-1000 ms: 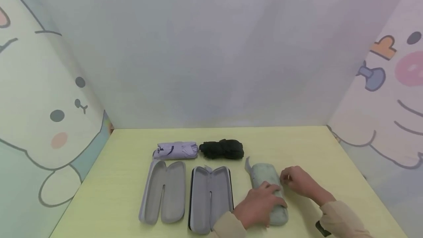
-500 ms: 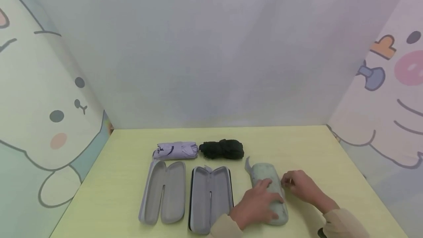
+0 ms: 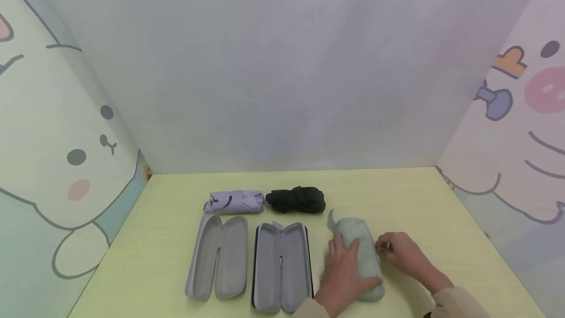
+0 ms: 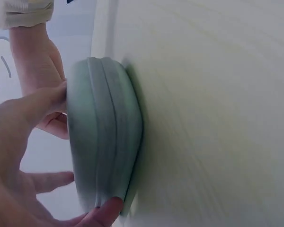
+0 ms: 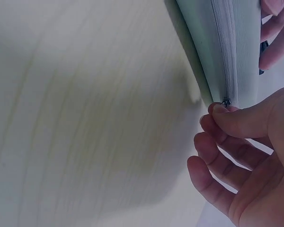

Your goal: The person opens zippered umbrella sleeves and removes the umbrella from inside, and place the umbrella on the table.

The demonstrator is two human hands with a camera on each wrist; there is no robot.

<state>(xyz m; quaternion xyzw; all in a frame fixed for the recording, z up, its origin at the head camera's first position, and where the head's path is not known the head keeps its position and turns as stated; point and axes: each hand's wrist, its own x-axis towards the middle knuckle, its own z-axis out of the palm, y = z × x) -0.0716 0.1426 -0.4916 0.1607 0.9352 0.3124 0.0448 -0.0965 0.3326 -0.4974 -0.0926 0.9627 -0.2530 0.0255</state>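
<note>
A pale green zip case (image 3: 359, 232) lies on the right half of the yellow table, its flat top up and a strap loop (image 3: 332, 221) at its far left end. My left hand (image 3: 343, 274) grips it with fingers spread: the thumb is over the near top, and a fingertip (image 4: 111, 208) sits on the side seam in the left wrist view. At the case's right side, my right hand (image 3: 400, 254) pinches the small zipper pull (image 5: 226, 101) between thumb and forefinger. The zipper (image 5: 222, 42) runs along the side, with its teeth together where seen.
Two grey-lined cases lie unfolded to the left, a lilac-edged one (image 3: 231, 259) and a black-edged one (image 3: 295, 269). Behind them rest a rolled lilac umbrella (image 3: 240, 201) and a rolled black umbrella (image 3: 304, 200). A grey wall (image 3: 282, 87) rises at the table's back.
My left hand has shifted from the middle of the green case toward its left side, fingers now along that edge. My right hand has moved slightly toward me along the right side.
</note>
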